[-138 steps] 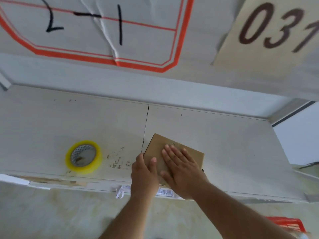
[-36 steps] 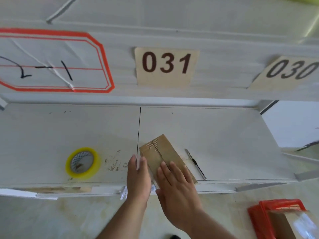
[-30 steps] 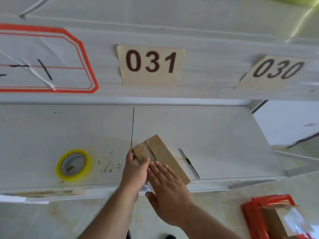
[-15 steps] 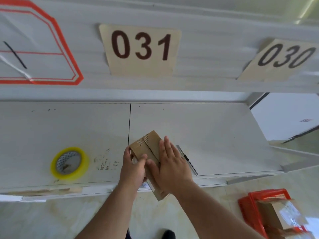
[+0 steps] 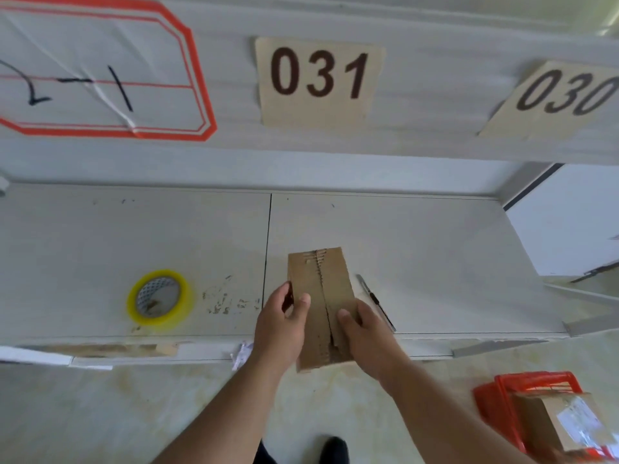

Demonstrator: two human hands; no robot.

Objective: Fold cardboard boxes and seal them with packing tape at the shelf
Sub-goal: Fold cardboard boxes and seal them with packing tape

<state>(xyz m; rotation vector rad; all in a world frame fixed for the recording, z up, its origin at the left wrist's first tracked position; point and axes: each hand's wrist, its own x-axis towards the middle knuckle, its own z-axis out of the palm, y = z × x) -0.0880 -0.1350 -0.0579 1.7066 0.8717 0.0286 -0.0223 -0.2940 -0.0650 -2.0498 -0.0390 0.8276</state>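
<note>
A flat brown cardboard box blank (image 5: pixel 323 289) is held lengthwise over the front edge of the white shelf (image 5: pixel 435 249), a jagged seam running down its middle. My left hand (image 5: pixel 279 329) grips its left edge, thumb on top. My right hand (image 5: pixel 366 336) grips its right edge near the lower end, thumb on the cardboard. A yellow-rimmed roll of packing tape (image 5: pixel 160 302) lies flat on the shelf to the left, apart from both hands.
A slim utility knife (image 5: pixel 375 301) lies on the shelf just right of the cardboard. A red crate (image 5: pixel 495 400) holding a taped box (image 5: pixel 566 423) stands on the floor at lower right. Labels 031 (image 5: pixel 318 78) and 030 (image 5: pixel 562 95) hang on the board above.
The cardboard was pressed flat on the shelf by both hands. It has since been turned lengthwise, lifted and drawn toward me, with a hand now gripping each side.
</note>
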